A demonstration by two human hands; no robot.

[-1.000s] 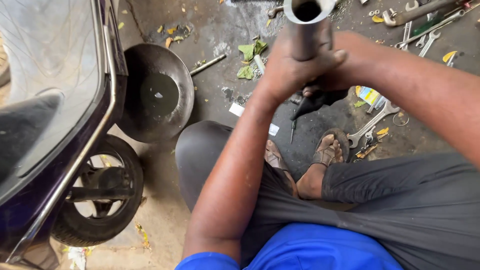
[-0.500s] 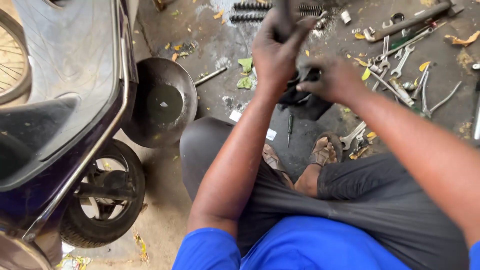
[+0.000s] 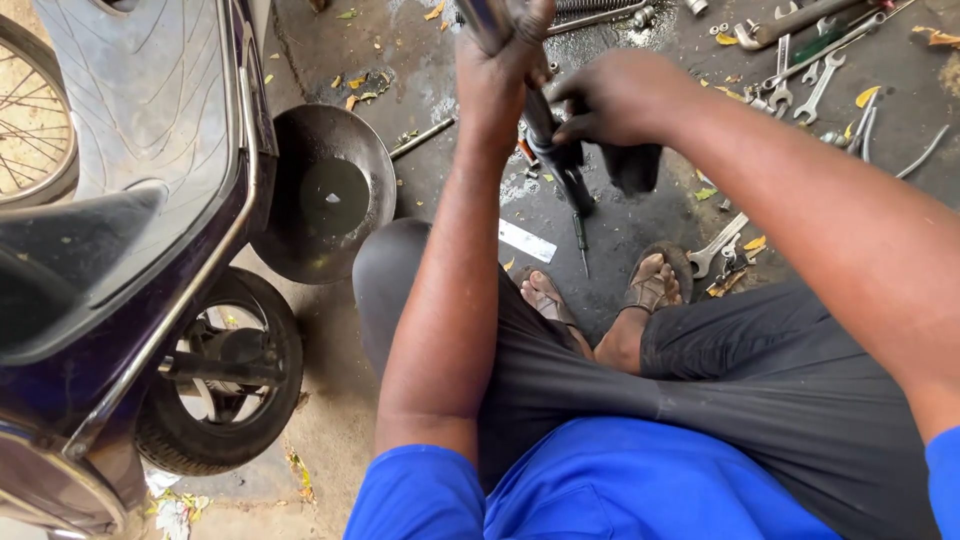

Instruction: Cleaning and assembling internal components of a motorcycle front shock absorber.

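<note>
Left hand (image 3: 500,70) gripping slim oily metal rod (image 3: 560,165)

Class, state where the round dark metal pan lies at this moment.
In the head view, the round dark metal pan lies on the oily floor, left of the person's left hand, beside the dark motorcycle.

Person seated on oily concrete floor (image 3: 620,225), knees apart, sandalled feet together; left hand (image 3: 500,65) closed round upper part of a slim metal rod assembly (image 3: 555,150), held tilted, lower end near the floor; right hand (image 3: 610,95) grips the same rod lower down, just beside a dark rag (image 3: 640,165); shallow metal pan (image 3: 325,195) left of the knee, beside a motorcycle (image 3: 130,250); spanners (image 3: 800,80) scattered at upper right; white strip (image 3: 527,241) near the feet.
</note>
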